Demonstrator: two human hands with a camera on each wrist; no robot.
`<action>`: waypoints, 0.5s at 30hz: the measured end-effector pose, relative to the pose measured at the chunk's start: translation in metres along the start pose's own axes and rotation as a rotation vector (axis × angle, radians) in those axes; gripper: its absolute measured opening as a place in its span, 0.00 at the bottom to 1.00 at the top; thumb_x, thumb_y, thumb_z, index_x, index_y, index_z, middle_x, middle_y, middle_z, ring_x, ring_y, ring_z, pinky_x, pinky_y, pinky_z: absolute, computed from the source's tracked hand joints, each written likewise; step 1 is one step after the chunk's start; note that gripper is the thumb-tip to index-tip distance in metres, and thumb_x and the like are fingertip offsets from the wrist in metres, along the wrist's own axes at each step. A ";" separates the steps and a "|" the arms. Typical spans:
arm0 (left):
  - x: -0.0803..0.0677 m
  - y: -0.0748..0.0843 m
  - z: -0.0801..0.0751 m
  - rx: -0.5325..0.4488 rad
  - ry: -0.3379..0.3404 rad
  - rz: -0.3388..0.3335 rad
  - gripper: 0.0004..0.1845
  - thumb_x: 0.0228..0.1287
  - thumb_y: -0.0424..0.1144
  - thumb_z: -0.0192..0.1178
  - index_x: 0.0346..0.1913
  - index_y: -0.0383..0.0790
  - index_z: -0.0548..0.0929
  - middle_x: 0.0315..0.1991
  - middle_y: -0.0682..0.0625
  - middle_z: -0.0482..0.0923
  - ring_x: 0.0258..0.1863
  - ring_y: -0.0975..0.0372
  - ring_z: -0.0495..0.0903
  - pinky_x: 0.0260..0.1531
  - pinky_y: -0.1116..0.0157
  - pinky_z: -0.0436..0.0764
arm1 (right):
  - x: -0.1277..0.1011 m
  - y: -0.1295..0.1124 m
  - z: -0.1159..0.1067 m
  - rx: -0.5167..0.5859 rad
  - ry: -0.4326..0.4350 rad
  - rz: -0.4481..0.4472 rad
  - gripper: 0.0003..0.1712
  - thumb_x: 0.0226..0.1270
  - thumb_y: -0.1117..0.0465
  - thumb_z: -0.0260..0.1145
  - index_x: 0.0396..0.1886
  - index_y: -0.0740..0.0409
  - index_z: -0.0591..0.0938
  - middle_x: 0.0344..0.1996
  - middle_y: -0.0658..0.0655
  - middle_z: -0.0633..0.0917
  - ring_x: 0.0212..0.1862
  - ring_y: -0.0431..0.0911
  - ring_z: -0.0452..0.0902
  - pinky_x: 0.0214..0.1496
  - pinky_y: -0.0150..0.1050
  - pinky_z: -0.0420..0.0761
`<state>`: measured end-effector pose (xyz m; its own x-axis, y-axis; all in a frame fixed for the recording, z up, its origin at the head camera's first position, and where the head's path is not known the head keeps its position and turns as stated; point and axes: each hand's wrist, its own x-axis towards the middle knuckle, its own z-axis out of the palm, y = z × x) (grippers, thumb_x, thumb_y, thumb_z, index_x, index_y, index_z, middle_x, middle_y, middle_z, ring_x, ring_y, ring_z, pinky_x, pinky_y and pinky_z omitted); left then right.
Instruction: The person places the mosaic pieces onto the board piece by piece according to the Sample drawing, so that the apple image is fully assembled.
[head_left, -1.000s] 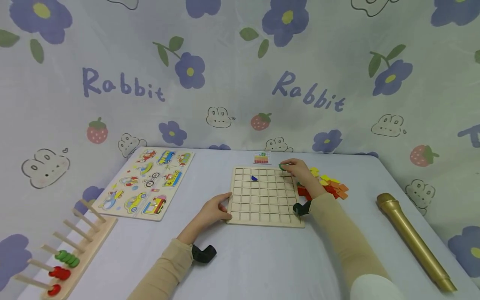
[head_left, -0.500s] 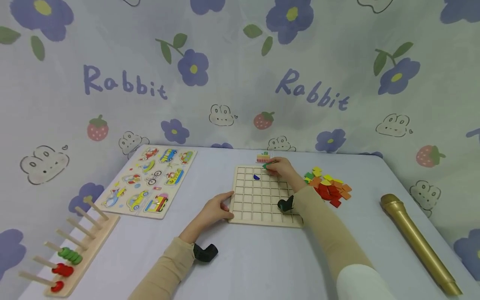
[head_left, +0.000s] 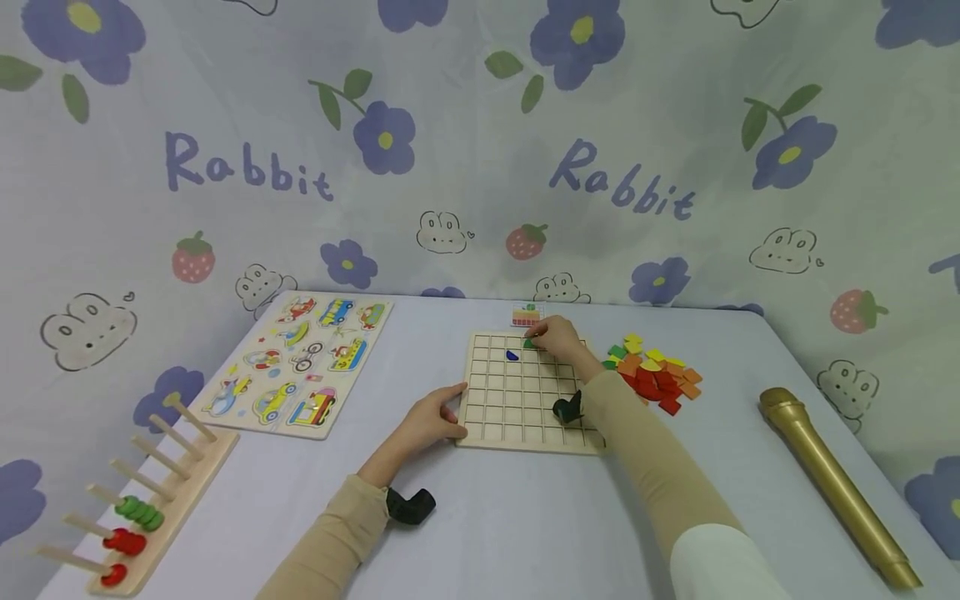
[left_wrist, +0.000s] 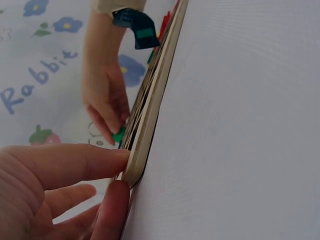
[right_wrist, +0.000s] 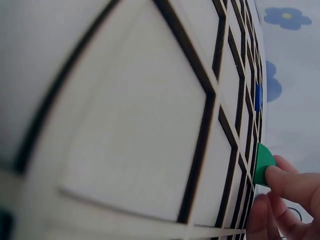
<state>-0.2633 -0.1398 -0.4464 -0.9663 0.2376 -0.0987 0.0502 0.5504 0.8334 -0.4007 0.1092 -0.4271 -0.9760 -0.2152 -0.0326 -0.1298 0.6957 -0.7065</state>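
A pale wooden board with a square grid [head_left: 498,408] lies mid-table. At its left edge, near the front corner, my left hand [head_left: 426,427] touches the rim with thumb and finger set apart; the left wrist view shows two fingertips [left_wrist: 120,159] right at the corner. My right hand [head_left: 558,337] reaches over the far side of the board and pinches a flat green piece with a rounded edge [right_wrist: 264,164] between thumb and finger. That piece stands tilted at the grid's surface. A small blue rounded piece [head_left: 512,355] rests on a square to its left.
Loose red, orange, yellow and green tiles [head_left: 654,379] are heaped right of the board. Behind it lies a small picture card [head_left: 527,315]. A vehicle puzzle [head_left: 306,358] and a peg rack with beads [head_left: 172,492] stand left; a gold microphone [head_left: 832,483] lies right.
My right hand has carried the green piece leftward from the board's far right corner, then slightly nearer, down to the grid. My left hand stays at the board's edge.
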 end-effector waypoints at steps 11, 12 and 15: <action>-0.001 0.000 0.000 -0.015 -0.001 -0.005 0.41 0.43 0.27 0.68 0.66 0.39 0.67 0.27 0.48 0.73 0.24 0.62 0.71 0.21 0.67 0.73 | -0.001 0.001 0.002 -0.092 -0.017 -0.036 0.12 0.63 0.68 0.59 0.46 0.63 0.81 0.42 0.62 0.79 0.42 0.51 0.73 0.41 0.41 0.73; -0.001 0.000 0.000 -0.014 0.000 -0.006 0.41 0.43 0.27 0.68 0.66 0.39 0.67 0.27 0.48 0.73 0.24 0.62 0.71 0.21 0.67 0.73 | -0.001 0.001 0.001 -0.078 -0.013 -0.033 0.12 0.63 0.68 0.60 0.46 0.63 0.81 0.41 0.62 0.79 0.40 0.51 0.73 0.38 0.40 0.73; -0.001 0.000 0.000 -0.015 0.000 -0.005 0.41 0.43 0.27 0.68 0.66 0.39 0.67 0.27 0.48 0.73 0.24 0.62 0.71 0.22 0.67 0.73 | -0.002 0.003 -0.003 -0.020 -0.007 -0.026 0.14 0.63 0.68 0.60 0.49 0.63 0.79 0.40 0.62 0.78 0.37 0.49 0.72 0.35 0.37 0.71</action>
<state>-0.2629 -0.1404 -0.4463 -0.9667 0.2345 -0.1029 0.0413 0.5393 0.8411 -0.3994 0.1141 -0.4272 -0.9711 -0.2380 -0.0189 -0.1589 0.7036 -0.6926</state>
